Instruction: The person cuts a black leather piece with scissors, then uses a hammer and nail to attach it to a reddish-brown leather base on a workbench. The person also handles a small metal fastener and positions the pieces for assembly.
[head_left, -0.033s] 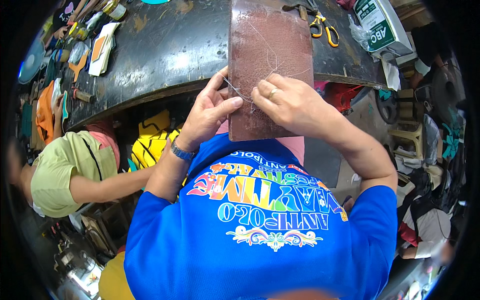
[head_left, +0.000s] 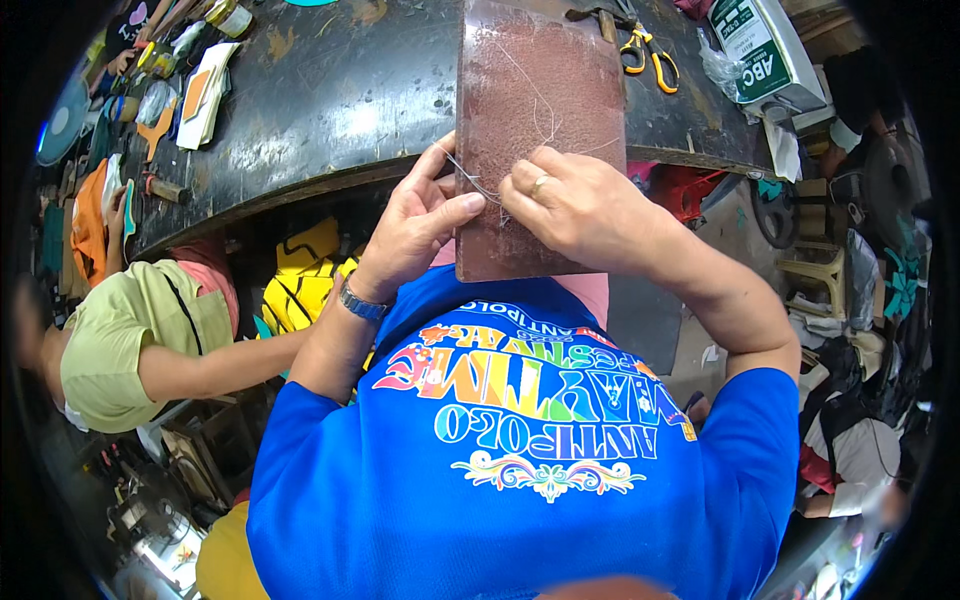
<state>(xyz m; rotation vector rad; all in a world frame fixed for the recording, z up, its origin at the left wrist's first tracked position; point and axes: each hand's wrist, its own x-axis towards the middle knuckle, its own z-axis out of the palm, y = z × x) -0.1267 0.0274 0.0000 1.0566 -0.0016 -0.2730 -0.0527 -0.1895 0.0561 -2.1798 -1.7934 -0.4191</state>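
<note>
A reddish-brown rectangular board with a rough, worn face leans from my lap up over the table edge. Its left edge sits in my left hand, thumb on the face and the fingers reaching to or behind the edge. A thin pale thread trails loosely across the board. Part of it bends from my left index finger past the thumb tip toward my right hand. That hand, with a ring on one finger, is closed low on the board in a pinch on the thread; its fingertips are partly hidden.
A dark table spans the far side. Yellow-handled pliers and a hammer lie beyond the board. A carton stands at far right. A person in a light green shirt sits at left, and a plastic stool is at right.
My right hand has shifted very slightly left along the board. The left hand and the thread look nearly the same.
</note>
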